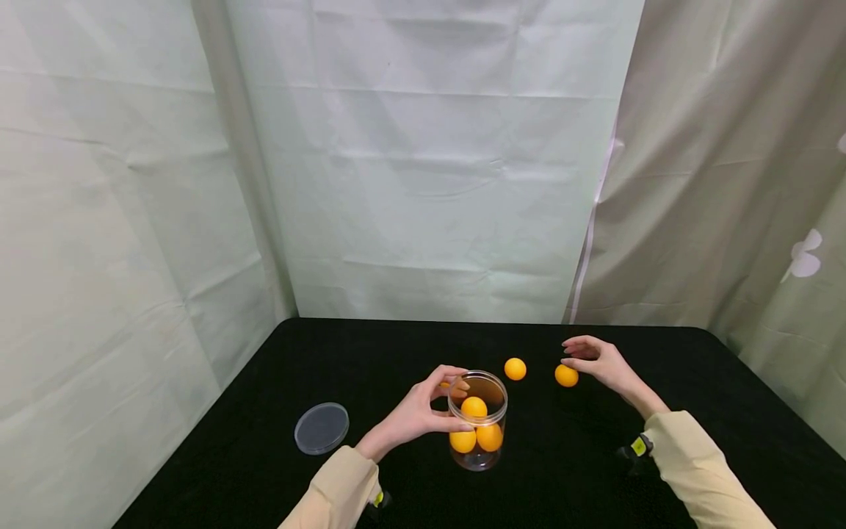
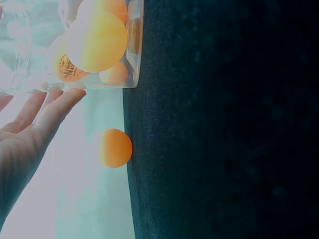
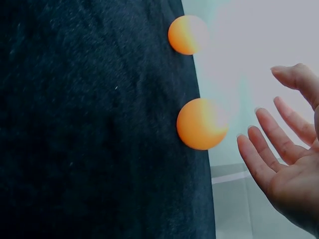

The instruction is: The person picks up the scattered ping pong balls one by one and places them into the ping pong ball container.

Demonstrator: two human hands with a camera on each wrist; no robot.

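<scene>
My left hand (image 1: 423, 408) grips a clear plastic jar (image 1: 479, 459) near its rim, thumb on the near side and fingers around the far side. The jar stands upright and uncovered on the black table, with several orange table tennis balls (image 1: 489, 438) inside. Printed lettering and a barcode show on one ball (image 2: 70, 67) in the left wrist view. My right hand (image 1: 611, 366) hovers by a loose orange ball (image 1: 566, 375), thumb and fingers spread apart. In the right wrist view that ball (image 3: 202, 124) lies clear of the fingertips (image 3: 242, 142).
Another loose ball (image 1: 515, 369) sits just beyond the jar, to its right. A further ball (image 1: 444, 385) is mostly hidden behind my left hand. A round clear lid (image 1: 322, 428) lies flat at the left. Pale curtains (image 1: 423, 184) hang beyond the black tabletop (image 1: 562, 470).
</scene>
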